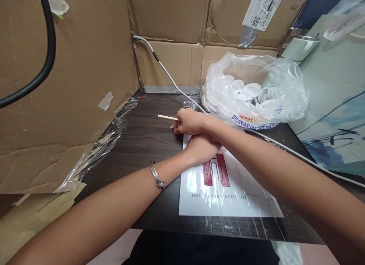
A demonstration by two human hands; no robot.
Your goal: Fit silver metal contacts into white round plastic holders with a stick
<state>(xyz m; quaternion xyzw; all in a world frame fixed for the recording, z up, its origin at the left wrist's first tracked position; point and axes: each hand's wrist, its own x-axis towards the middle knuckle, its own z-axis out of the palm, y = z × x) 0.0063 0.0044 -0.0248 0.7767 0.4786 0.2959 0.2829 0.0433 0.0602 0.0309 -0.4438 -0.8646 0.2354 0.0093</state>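
- The thin, pale wooden stick (168, 117) lay in the right hand (189, 121), over the dark wood-grain table (131, 132); its free end stuck out to the left, its long axis nearly crosswise, slightly tilted.
- The right hand was nearer the stick, pinching it between curled fingers; the left hand (203, 148) sat beneath the right wrist, nearer the body, with the forearms crossed.
- Whether the left hand gripped anything I could not tell, its fingers being hidden; a small white edge (222, 150) showed beside it.
- Counted: one stick, one white printed paper sheet (196, 204) partly under the hands, one silver metal bracelet (155, 175) on the left wrist, one clear plastic bag (215, 90) beyond the right forearm.
- White round flat pieces (252, 91) in the bag overlapped too much to count.
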